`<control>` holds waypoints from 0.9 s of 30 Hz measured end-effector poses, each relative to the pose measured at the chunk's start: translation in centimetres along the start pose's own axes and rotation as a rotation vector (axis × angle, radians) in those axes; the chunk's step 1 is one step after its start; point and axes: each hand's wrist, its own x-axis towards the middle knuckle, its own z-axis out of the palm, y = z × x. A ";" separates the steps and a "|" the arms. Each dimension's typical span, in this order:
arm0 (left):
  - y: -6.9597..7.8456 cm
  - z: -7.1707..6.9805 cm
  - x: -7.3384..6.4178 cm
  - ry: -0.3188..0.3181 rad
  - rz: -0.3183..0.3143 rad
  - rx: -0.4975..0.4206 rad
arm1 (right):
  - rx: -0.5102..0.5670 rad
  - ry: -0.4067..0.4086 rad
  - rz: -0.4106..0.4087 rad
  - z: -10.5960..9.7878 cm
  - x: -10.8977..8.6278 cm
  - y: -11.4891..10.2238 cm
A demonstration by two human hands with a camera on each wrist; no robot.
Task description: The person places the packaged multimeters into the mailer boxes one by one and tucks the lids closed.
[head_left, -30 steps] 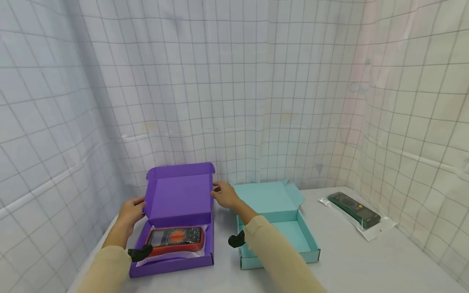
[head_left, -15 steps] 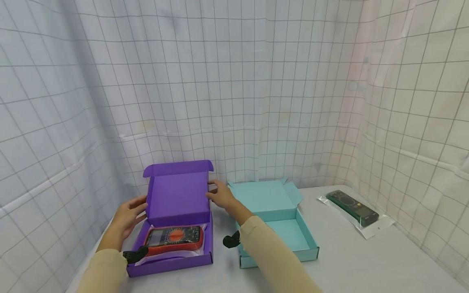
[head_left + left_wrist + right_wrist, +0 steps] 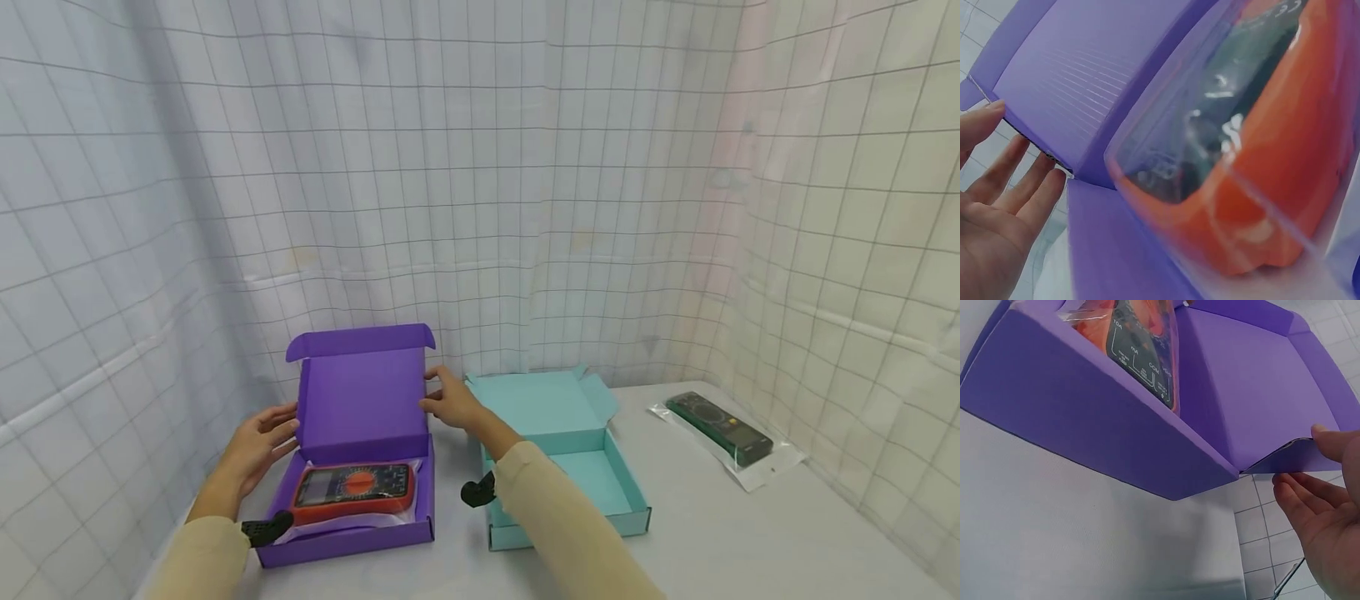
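A purple cardboard box (image 3: 365, 543) lies at the left in the head view, its lid (image 3: 367, 396) raised and leaning back. Inside is a red multimeter (image 3: 352, 492) in a clear plastic bag, its dial facing up. My left hand (image 3: 251, 450) is at the lid's left side, fingers spread and fairly straight, fingertips right at the edge in the left wrist view. At the lid's right side, my right hand (image 3: 455, 402) pinches the folded side flap (image 3: 1291, 456), thumb above and fingers below in the right wrist view.
Right of the purple box, a turquoise box (image 3: 630, 523) stands with its lid back, partly behind my right forearm. Farther right lies a dark green multimeter (image 3: 718, 425) in a clear bag. A white gridded curtain (image 3: 487, 208) surrounds the white table (image 3: 712, 542).
The purple lid has tipped slightly farther back, and its front flap spreads wider. My left hand has shifted a little left, its fingers more spread. The right hand has moved slightly left with the lid.
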 end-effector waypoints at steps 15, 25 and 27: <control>0.2 -0.6 -1.4 -0.022 0.010 0.125 | -0.014 -0.011 0.020 0.2 -0.5 0.3; -0.2 -0.5 -2.7 -0.002 0.033 0.154 | -0.034 -0.055 -0.048 -0.1 -1.3 0.6; -0.4 -0.4 -2.8 -0.005 0.030 0.141 | -0.043 -0.062 -0.053 -0.2 -1.5 0.7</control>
